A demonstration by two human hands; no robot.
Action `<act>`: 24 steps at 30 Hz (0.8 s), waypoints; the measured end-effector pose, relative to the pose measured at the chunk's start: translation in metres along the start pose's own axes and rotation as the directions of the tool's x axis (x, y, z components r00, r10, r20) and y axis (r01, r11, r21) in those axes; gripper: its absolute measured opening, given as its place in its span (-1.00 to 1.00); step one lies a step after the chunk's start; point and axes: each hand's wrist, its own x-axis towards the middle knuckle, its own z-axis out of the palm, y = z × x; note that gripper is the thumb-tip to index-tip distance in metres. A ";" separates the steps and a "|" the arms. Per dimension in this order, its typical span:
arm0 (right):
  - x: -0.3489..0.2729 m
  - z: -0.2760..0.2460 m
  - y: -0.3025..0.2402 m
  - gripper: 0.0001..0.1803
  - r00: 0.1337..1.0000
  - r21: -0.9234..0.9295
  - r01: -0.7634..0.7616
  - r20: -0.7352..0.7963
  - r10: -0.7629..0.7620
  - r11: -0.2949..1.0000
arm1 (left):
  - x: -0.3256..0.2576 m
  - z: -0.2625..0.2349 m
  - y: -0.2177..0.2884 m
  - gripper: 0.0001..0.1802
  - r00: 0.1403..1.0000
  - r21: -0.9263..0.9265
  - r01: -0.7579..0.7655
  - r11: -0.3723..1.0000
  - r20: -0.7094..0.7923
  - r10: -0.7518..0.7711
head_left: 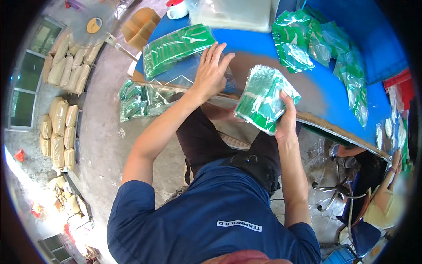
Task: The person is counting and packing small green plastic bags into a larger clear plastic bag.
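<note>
At the far left of the frame the concrete floor [101, 132] lies open, with stacked tan sacks [59, 132] against the wall and a standing fan [93, 24] in the upper left. Nearer the middle, a few loose green packets [134, 102] hang just off the left edge of the table [329, 94], whose blue top ends in a bare cardboard-coloured front edge running down toward the right.

My left hand [211, 72] lies flat at upper centre, fingers [215, 53] spread and straight, pressing on a clear plastic bag [180, 77] near the table's front edge. Just above and left of it lies a flat bundle of green packets [178, 46], touching the clear bag. A patch of worn blue table between my two hands is open.

My right hand [285, 119], at centre, is clamped around a thick stack of green packets [263, 99], thumb on the near face, the other fingers hidden behind. The stack is glossy, green with white streaks, held tilted in the air just over the table's front edge, not resting on it.

To the upper right a heap of filled green bags [303, 39] trails along the table toward the right rim. A white cup with a red lid [177, 9] stands at the top, beside a pale plastic sheet pile [233, 13]. At lower right, below the table, a chair frame [338, 193] crowds the floor.
</note>
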 end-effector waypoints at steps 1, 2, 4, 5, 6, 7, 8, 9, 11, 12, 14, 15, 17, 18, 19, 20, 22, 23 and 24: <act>0.000 0.003 0.004 -0.47 1.000 0.007 -0.002 0.016 0.002 1.000 | 0.001 0.003 -0.004 -0.34 0.998 -0.006 0.014 1.000 -0.058 -0.014; -0.001 0.004 0.007 -0.47 1.000 0.018 -0.009 0.026 0.009 1.000 | -0.004 0.001 -0.010 -0.34 0.999 0.010 0.013 1.000 -0.052 -0.013; -0.004 0.001 0.011 -0.48 0.998 -0.031 0.042 0.045 -0.040 0.999 | -0.013 -0.008 -0.015 -0.36 0.995 0.082 0.060 0.995 -0.089 -0.052; -0.005 0.002 0.010 -0.50 0.997 -0.051 0.062 0.059 -0.059 0.997 | -0.021 -0.015 -0.020 -0.36 0.996 0.094 0.053 0.994 -0.081 -0.045; -0.006 0.004 0.012 -0.50 0.996 -0.035 0.062 0.062 -0.059 0.997 | -0.034 -0.024 -0.026 -0.43 0.993 0.129 0.093 0.987 -0.090 -0.081; -0.005 0.008 0.015 -0.48 0.997 -0.073 0.072 0.047 -0.068 0.995 | -0.045 -0.033 -0.033 -0.49 0.988 0.165 0.132 0.977 -0.101 -0.116; -0.004 0.011 0.018 -0.46 0.996 -0.112 0.082 0.032 -0.079 0.990 | -0.057 -0.044 -0.041 -0.49 0.990 0.178 0.120 0.977 -0.095 -0.104; -0.001 0.016 0.023 -0.44 0.996 -0.099 0.079 0.050 -0.075 0.992 | -0.065 -0.056 -0.046 -0.58 0.990 0.153 0.138 0.979 -0.041 -0.133; 0.002 0.036 0.034 -0.42 0.981 -0.157 0.168 0.121 -0.150 0.973 | -0.066 -0.066 -0.053 -0.66 0.988 0.138 0.149 0.979 0.014 -0.152; 0.001 0.051 0.039 -0.42 0.967 -0.186 0.209 0.186 -0.175 0.960 | -0.061 -0.075 -0.052 -0.73 0.991 0.079 0.130 0.988 -0.005 -0.130; 0.003 0.078 0.048 -0.46 0.947 -0.261 0.197 0.301 -0.114 0.945 | -0.045 -0.085 -0.052 -0.80 0.995 0.014 0.097 0.995 -0.021 -0.096; 0.007 0.090 0.052 -0.46 0.946 -0.257 0.198 0.302 -0.116 0.946 | -0.036 -0.088 -0.052 -0.82 0.995 -0.040 0.085 0.996 -0.051 -0.087; 0.021 0.102 0.057 -0.51 0.910 -0.291 -0.205 0.294 0.291 0.935 | -0.017 -0.089 -0.045 -0.84 0.991 -0.108 0.088 0.990 -0.087 -0.098; 0.029 0.102 0.057 -0.51 0.911 -0.288 -0.210 0.288 0.294 0.934 | -0.009 -0.090 -0.043 -0.84 0.992 -0.113 0.090 0.990 -0.080 -0.099; 0.038 0.099 0.058 -0.52 0.920 -0.194 -0.304 0.194 0.340 0.933 | -0.002 -0.090 -0.042 -0.84 0.993 -0.117 0.078 0.990 -0.078 -0.087; 0.046 0.095 0.059 -0.53 0.914 -0.089 -0.386 0.101 0.394 0.918 | 0.005 -0.089 -0.040 -0.84 0.994 -0.123 0.067 0.990 -0.075 -0.077; 0.050 0.088 0.034 -0.53 0.963 -0.007 -0.268 0.020 0.268 0.963 | 0.016 -0.087 -0.031 -0.84 0.996 -0.102 0.067 0.992 -0.048 -0.073; 0.059 0.077 0.030 -0.52 0.976 -0.043 -0.217 -0.025 0.216 0.975 | 0.021 -0.084 -0.027 -0.84 0.996 -0.111 0.076 0.991 -0.034 -0.081; 0.057 0.073 0.021 -0.51 0.985 -0.092 -0.173 -0.037 0.170 0.981 | 0.025 -0.080 -0.024 -0.84 0.996 -0.119 0.081 0.989 -0.018 -0.084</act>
